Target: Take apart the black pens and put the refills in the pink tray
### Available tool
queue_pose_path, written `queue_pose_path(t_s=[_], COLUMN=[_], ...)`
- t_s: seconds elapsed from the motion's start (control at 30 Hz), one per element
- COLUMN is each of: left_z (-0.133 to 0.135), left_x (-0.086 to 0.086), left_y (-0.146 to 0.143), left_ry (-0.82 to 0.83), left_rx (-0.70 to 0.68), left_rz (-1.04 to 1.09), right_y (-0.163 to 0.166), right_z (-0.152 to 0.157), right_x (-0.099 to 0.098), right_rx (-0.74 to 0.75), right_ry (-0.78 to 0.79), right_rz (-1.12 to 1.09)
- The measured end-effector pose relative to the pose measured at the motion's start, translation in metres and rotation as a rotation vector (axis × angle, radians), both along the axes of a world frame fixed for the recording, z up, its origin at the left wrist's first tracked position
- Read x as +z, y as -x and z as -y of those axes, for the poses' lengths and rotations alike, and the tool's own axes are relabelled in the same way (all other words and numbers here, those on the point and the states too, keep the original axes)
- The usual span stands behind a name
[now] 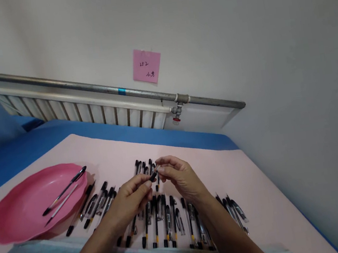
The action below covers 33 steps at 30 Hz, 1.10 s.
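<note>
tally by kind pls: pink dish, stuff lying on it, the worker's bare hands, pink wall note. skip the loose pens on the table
Pink dish: 1
Black-capped pen: 1
Thin white rod: 1
Hands (left hand, right hand): 2
Pink note: 1
Total: 6

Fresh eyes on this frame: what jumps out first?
Probably the pink tray at the left of the table, holding a pen and a thinner white stick. Then, at center, the left hand gripping a small black piece beside the right hand, black-and-clear pens around them. Above, a pink note on the wall.
</note>
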<state>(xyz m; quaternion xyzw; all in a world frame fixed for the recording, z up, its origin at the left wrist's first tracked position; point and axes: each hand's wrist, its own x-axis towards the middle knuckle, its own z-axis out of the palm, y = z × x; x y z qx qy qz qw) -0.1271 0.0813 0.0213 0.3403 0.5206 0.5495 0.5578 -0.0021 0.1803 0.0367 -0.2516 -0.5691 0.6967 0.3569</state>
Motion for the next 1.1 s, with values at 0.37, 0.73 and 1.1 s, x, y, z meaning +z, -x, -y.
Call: queue_pose_path(t_s=[0.37,0.73,1.1], left_z=[0.001,0.006,0.003], left_x=[0.001,0.004,0.0], left_y=[0.002,0.006,0.003], left_ry=[0.043,0.098,0.012], left_rx=[-0.021,-0.187,-0.121], left_rz=[0.118,0.408,0.257], right_y=[-0.006,-0.011,-0.006], right_z=[-0.006,-0.009,0.005], right_x=[-0.001,0.0,0.015], right_rx=[0.095,0.171,0.07], right_ry=[0.006,-0.017,-0.082], right_rz=[0.077,0.038,0.147])
